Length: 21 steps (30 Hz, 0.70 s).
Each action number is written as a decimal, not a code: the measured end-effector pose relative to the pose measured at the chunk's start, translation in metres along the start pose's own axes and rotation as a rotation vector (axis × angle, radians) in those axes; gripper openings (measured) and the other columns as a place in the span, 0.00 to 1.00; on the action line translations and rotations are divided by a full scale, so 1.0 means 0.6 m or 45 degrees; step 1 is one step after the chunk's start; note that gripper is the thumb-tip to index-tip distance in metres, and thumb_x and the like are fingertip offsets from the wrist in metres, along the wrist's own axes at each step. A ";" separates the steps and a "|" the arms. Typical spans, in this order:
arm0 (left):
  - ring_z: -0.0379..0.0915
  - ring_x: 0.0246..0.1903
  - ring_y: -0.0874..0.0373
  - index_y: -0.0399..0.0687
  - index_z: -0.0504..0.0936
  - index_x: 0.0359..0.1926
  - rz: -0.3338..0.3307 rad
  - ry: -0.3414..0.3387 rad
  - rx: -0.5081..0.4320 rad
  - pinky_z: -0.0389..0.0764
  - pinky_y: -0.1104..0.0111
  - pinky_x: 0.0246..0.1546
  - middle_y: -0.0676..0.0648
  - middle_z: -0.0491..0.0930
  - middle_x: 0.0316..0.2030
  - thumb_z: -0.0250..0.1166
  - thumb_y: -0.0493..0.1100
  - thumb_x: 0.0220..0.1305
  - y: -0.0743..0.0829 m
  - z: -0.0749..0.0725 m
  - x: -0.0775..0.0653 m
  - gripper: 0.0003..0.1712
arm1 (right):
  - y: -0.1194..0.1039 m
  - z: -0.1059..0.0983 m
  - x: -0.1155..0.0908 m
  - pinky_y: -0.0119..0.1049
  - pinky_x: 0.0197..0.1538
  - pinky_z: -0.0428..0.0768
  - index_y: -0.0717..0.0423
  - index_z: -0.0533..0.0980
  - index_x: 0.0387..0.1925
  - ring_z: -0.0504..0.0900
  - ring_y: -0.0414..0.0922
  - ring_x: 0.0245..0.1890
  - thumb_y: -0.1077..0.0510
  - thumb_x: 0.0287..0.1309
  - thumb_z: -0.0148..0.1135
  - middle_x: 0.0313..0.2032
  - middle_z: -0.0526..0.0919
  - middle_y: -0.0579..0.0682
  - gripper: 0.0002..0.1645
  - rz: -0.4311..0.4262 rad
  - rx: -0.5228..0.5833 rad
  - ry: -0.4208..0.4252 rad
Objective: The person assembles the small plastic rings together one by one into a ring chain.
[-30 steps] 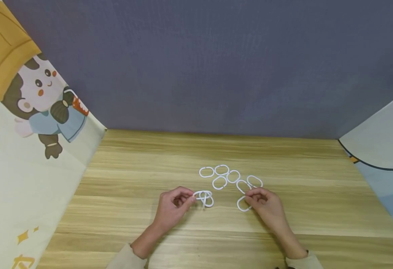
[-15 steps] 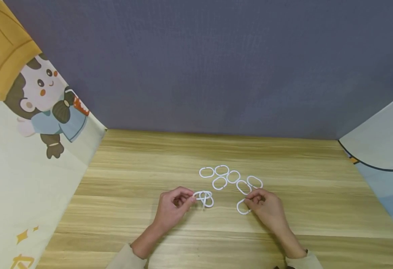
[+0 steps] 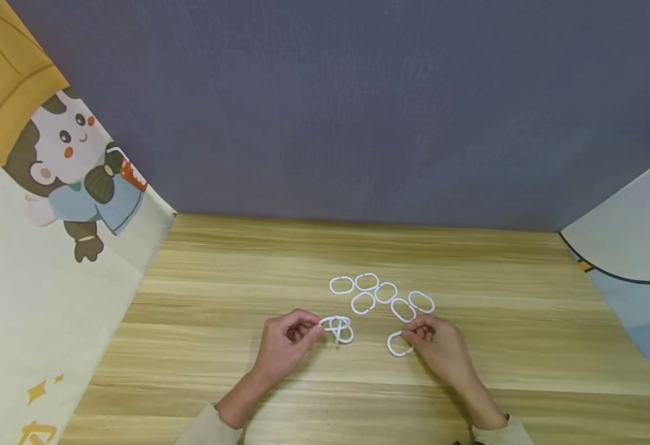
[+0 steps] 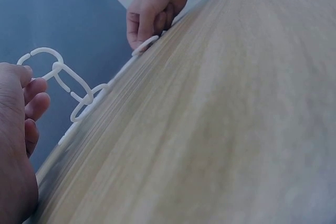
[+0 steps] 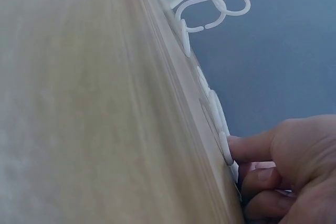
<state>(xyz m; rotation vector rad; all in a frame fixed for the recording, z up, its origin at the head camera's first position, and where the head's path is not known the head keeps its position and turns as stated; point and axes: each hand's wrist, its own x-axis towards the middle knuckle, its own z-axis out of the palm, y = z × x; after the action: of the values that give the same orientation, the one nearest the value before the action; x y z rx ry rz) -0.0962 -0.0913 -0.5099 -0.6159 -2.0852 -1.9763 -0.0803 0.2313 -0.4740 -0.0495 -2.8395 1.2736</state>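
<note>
My left hand (image 3: 288,343) pinches one end of a short chain of white oval split rings (image 3: 338,330) between thumb and forefinger. In the left wrist view the linked rings (image 4: 79,78) hang from the fingertips, the lowest near the tabletop. To the right, thumb and forefinger of my right hand (image 3: 441,352) pinch the right end of a single white split ring (image 3: 389,343). That ring lies at the tabletop, apart from the chain, with its right end hidden by the fingers. The right wrist view shows the pinched ring (image 5: 224,148) edge-on.
Several loose white split rings (image 3: 352,303) lie beyond the hands on the wooden table (image 3: 235,266). One of them (image 3: 393,307) is very near my right fingertips. A dark panel (image 3: 325,123) stands behind the table, with printed walls on either side.
My right hand has drawn its split ring slightly toward me and to the left, away from the loose rings. The left hand and its chain have stayed in place.
</note>
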 end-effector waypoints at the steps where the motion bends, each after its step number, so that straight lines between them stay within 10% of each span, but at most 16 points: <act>1: 0.79 0.23 0.68 0.33 0.89 0.40 0.001 0.001 -0.001 0.81 0.76 0.21 0.41 0.89 0.26 0.76 0.26 0.65 0.000 0.000 0.000 0.05 | -0.001 0.000 0.000 0.27 0.29 0.73 0.55 0.87 0.34 0.73 0.34 0.25 0.65 0.61 0.82 0.26 0.80 0.44 0.08 0.001 0.001 -0.004; 11: 0.79 0.23 0.68 0.33 0.89 0.39 -0.002 0.000 -0.007 0.81 0.76 0.21 0.41 0.89 0.26 0.76 0.26 0.65 0.006 -0.002 0.000 0.04 | -0.004 0.001 -0.004 0.28 0.29 0.74 0.63 0.85 0.39 0.74 0.35 0.25 0.67 0.66 0.77 0.30 0.85 0.48 0.05 0.013 0.062 0.005; 21: 0.79 0.23 0.68 0.33 0.89 0.40 -0.005 -0.006 -0.004 0.81 0.75 0.21 0.42 0.89 0.27 0.76 0.26 0.65 0.006 -0.001 0.001 0.04 | -0.011 0.005 -0.005 0.30 0.31 0.86 0.74 0.83 0.46 0.83 0.39 0.26 0.72 0.69 0.72 0.37 0.88 0.59 0.09 0.132 0.451 -0.017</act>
<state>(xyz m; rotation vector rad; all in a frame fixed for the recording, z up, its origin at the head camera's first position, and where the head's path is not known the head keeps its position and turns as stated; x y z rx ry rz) -0.0955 -0.0919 -0.5064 -0.6178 -2.0879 -1.9829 -0.0777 0.2243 -0.4712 -0.1816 -2.6045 1.7825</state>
